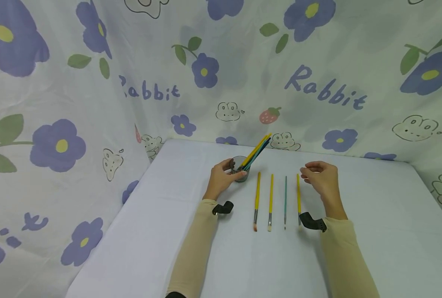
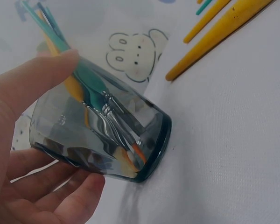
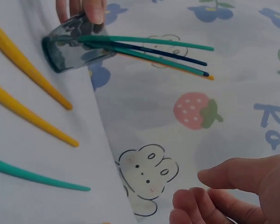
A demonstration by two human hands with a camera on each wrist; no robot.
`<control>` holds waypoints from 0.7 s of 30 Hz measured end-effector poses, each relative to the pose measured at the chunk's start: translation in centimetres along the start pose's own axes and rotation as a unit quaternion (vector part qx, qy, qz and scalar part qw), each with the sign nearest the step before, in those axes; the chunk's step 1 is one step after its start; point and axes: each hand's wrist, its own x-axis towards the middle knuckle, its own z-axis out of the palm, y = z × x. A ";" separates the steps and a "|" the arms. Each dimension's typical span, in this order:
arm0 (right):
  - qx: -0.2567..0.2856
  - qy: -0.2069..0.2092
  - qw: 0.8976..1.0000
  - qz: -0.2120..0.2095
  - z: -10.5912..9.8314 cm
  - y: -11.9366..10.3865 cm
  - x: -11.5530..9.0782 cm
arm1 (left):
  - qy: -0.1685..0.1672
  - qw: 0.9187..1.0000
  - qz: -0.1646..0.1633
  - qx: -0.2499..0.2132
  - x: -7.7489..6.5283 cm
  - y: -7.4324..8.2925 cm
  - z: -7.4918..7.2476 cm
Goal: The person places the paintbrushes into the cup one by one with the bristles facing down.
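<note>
My left hand (image 1: pixel 221 179) grips a smoky clear glass (image 2: pixel 130 112) from its left side, thumb near the rim and fingers round the far side. Several paintbrushes (image 3: pixel 163 52) with teal, dark blue and yellow handles lean in it, their bristle ends down at the bottom. To the right of the glass, paintbrushes lie in a row, handle ends away from me: a yellow one (image 1: pixel 257 194), another yellow one (image 1: pixel 271 196), a thin teal one (image 1: pixel 286 198) and a last yellow one (image 1: pixel 298 194). Beside that last handle's end hovers my right hand (image 1: pixel 324 180), fingers loosely bent, holding nothing.
A white cloth (image 1: pixel 150 231) covers the table. Behind it and along the left hangs a curtain (image 1: pixel 243 82) printed with purple flowers, rabbits and strawberries. Black wrist mounts sit on both beige sleeves (image 1: pixel 194 244), the right one overlapping the last brush in the head view.
</note>
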 end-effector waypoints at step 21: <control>-0.110 -0.043 0.993 0.026 0.4 3.6 0.5 | -0.005 1.000 0.004 -0.010 -0.1 0.2 -0.1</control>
